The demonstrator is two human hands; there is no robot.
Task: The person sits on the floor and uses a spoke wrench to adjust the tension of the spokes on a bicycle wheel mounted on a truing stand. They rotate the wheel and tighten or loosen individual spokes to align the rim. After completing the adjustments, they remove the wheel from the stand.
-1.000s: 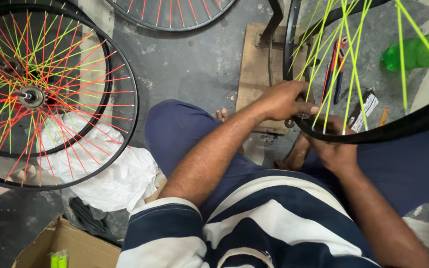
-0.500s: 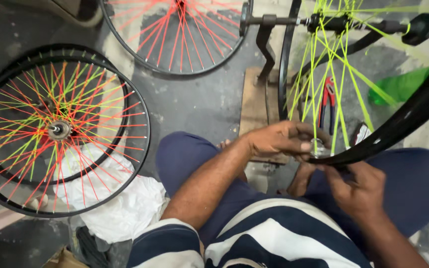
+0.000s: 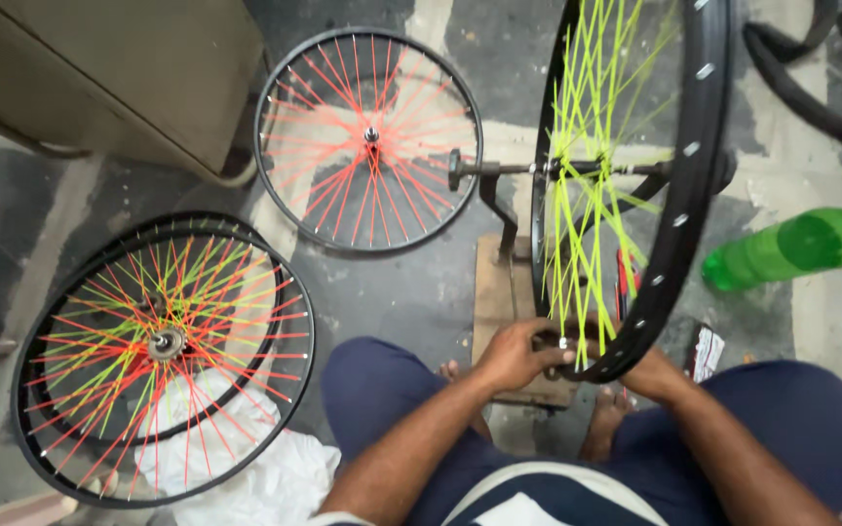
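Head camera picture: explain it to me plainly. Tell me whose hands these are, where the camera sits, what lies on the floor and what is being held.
The camera sits on a person's head and looks down, so the arms coming in from the bottom are that person's own. They sit on the floor, knees apart. An upright black wheel with yellow-green spokes is mounted on a metal stand fixed to a wooden block. The left hand grips the bottom of its rim; the right hand is mostly hidden behind the rim, touching it.

On the concrete floor lie a wheel with red spokes, stacked wheels with mixed red and yellow-green spokes, white cloth and a green plastic bottle.
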